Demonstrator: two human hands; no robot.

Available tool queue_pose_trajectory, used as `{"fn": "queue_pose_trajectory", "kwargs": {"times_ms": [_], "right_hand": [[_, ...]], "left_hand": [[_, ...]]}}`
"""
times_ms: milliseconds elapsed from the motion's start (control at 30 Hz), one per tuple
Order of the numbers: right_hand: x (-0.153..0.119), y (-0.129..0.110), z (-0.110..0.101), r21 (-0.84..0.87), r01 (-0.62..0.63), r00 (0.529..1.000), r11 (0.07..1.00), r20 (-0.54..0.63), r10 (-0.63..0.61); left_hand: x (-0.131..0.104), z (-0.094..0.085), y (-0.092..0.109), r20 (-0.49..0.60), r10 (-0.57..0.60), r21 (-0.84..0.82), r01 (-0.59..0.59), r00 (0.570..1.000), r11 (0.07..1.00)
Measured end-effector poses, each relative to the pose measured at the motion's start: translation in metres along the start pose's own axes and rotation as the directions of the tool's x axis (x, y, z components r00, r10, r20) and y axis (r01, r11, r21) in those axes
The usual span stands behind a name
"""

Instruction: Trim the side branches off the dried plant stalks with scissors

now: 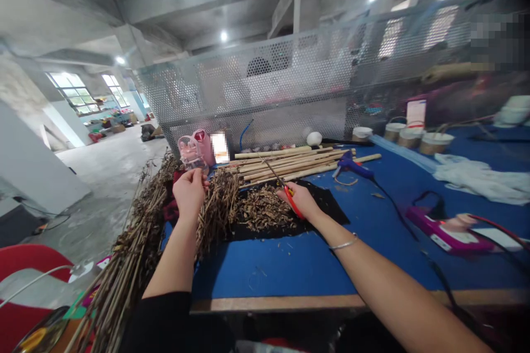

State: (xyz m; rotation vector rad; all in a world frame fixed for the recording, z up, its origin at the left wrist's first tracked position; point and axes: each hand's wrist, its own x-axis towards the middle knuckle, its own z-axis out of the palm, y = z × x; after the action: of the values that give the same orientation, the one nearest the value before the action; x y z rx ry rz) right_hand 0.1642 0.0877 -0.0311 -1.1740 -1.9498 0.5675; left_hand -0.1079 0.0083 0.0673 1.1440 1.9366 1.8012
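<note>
The right hand (301, 199) gripped red-handled scissors (289, 193), blades pointing away, near dried clippings (265, 208) between both hands. Beside a dried bundle (219, 198), the left hand (190, 190) pinched, on what was unclear; safe snipping probably meant keeping its fingertips clear.

A blue table (273, 267) is holding these things. Dry plants (219, 204) are lying left, a black cloth (331, 203) in the middle. Long sticks (310, 162) are resting farther back. A glue gun (354, 165) and a power strip (449, 238) are lying right; tubs (436, 144) are standing far right.
</note>
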Motion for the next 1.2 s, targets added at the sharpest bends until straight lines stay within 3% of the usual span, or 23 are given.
{"fn": "queue_pose_trajectory", "kwargs": {"times_ms": [133, 200, 300, 367, 467, 533, 633, 700, 767, 867, 933, 967, 1067, 1200], "right_hand": [[-0.001, -0.002, 0.002, 0.008, 0.009, 1.0, 1.0, 0.015, -0.009], [-0.002, -0.003, 0.002, 0.009, 0.01, 1.0, 1.0, 0.018, -0.011], [-0.003, -0.003, 0.002, 0.003, 0.007, 1.0, 1.0, 0.026, -0.007], [-0.003, -0.003, 0.002, -0.009, 0.006, 1.0, 1.0, 0.031, -0.006], [-0.003, -0.003, 0.002, -0.02, 0.016, 0.999, 1.0, 0.038, -0.015], [-0.003, -0.004, 0.003, -0.025, 0.019, 0.999, 1.0, 0.04, -0.018], [-0.003, -0.005, 0.003, -0.024, 0.012, 1.0, 1.0, 0.029, -0.011], [-0.002, -0.005, 0.002, -0.007, -0.001, 1.0, 1.0, 0.022, 0.001], [-0.002, -0.005, 0.001, 0.015, -0.019, 1.0, 1.0, 0.021, 0.019], [-0.001, -0.006, -0.003, 0.027, -0.034, 0.999, 0.999, 0.014, 0.034], [-0.002, -0.008, -0.005, 0.027, -0.032, 0.999, 0.999, 0.014, 0.032], [-0.002, -0.009, -0.006, 0.029, -0.032, 0.999, 0.999, 0.018, 0.031], [-0.002, -0.012, -0.007, 0.027, -0.04, 0.999, 0.999, 0.037, 0.039], [-0.003, -0.016, -0.005, 0.024, -0.035, 0.998, 0.999, 0.051, 0.034]], "left_hand": [[-0.012, -0.004, -0.011, -0.051, 0.041, 0.023, -0.04, 0.998, 0.999], [-0.022, -0.01, -0.021, -0.044, 0.088, 0.27, -0.073, 0.995, 0.96], [-0.037, -0.02, -0.034, 0.12, 0.105, 0.687, -0.159, 0.987, 0.709], [-0.046, -0.026, -0.038, 0.204, 0.038, 0.783, -0.186, 0.978, 0.593], [-0.057, -0.033, -0.034, 0.229, -0.03, 0.825, -0.177, 0.973, 0.537], [-0.059, -0.035, -0.025, 0.204, -0.011, 0.831, -0.168, 0.979, 0.531], [-0.051, -0.026, -0.007, 0.148, 0.132, 0.795, -0.197, 0.98, 0.574], [-0.041, -0.009, 0.003, 0.168, 0.203, 0.735, -0.26, 0.965, 0.626], [-0.032, 0.015, 0.007, 0.272, 0.211, 0.671, -0.342, 0.939, 0.658], [-0.027, 0.052, 0.001, 0.47, 0.094, 0.651, -0.417, 0.877, 0.634], [-0.027, 0.068, -0.01, 0.462, -0.077, 0.73, -0.329, 0.884, 0.599], [-0.026, 0.073, -0.015, 0.455, -0.109, 0.74, -0.308, 0.884, 0.599], [-0.016, 0.069, -0.028, 0.424, -0.145, 0.739, -0.248, 0.894, 0.627], [0.004, 0.046, -0.034, 0.441, -0.169, 0.644, -0.18, 0.882, 0.744]]}}
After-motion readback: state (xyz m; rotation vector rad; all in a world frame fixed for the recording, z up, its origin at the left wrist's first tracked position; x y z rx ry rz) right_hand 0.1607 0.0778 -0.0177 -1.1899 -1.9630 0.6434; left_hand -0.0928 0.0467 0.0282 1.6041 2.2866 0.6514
